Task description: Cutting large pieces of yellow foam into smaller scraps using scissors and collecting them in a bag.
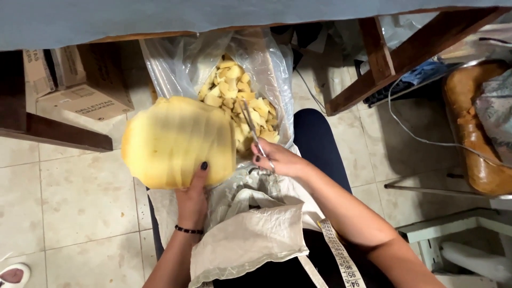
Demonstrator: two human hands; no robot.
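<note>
- Left hand [193,198] gripping a thick yellow foam slab [176,141] from below, thumb pressed on its near face, fingers hidden behind; slab held upright in the air over the lap, just left of the bag.
- Right hand [277,159] closed through the handles of scissors [250,128], blades pointing up and away into the bag mouth, seemingly slightly parted.
- Clear plastic bag [213,64] standing open between the knees, partly filled with small yellow foam scraps [240,96]; its top edge reaching up under the table edge [160,24].
- White cloth [250,237] lying over the lap below both hands; measuring tape [341,256] hanging along the right forearm.
- Judged by look: foam light, soft and springy, easy to squash, not fragile and not slippery; faint parallel lines across its face, perhaps cuts or layers, cannot tell which.
- Best hold, by judgement: the lower edge, thumb on one face and fingers on the other, as now, leaving the upper and right edges free for the blades.
- Cardboard boxes [80,85] on the tiled floor [80,192] at upper left; wooden table legs [384,64] and a cable [426,138] at right.
</note>
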